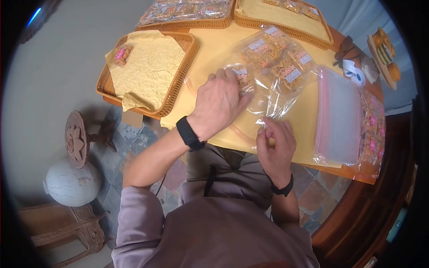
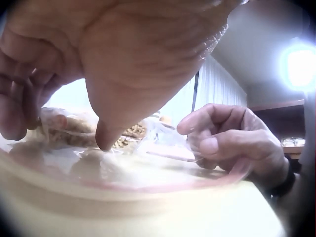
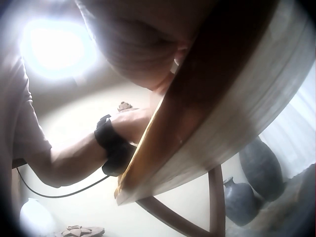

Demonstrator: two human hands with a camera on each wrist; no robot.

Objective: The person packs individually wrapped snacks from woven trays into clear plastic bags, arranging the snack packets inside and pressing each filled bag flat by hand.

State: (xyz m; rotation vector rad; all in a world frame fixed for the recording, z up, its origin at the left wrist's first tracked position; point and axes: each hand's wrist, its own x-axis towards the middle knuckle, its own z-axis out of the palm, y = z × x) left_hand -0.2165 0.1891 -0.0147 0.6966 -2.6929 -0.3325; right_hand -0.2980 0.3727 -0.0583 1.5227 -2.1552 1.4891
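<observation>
My left hand (image 1: 218,102) reaches over a small clear packet of brown crunchy snack pieces (image 1: 242,79) with a white label. In the left wrist view its fingers and thumb come down on either side of the packet (image 2: 69,129). Just beyond lie several similar snack packets (image 1: 286,71), under shiny clear film. My right hand (image 1: 278,145), near the table's front edge, pinches the near edge of a large clear plastic bag (image 1: 272,107) between thumb and forefinger. The right wrist view mostly shows the table's underside, which hides the fingertips.
A paper-lined wicker tray (image 1: 192,49) with one pink-labelled packet (image 1: 121,54) stands left. Two more wicker trays (image 1: 232,20) (image 1: 328,44) stand at the back. To the right lie stacked clear bags (image 1: 337,116) with pink edges, beside pink-labelled packets (image 1: 372,125).
</observation>
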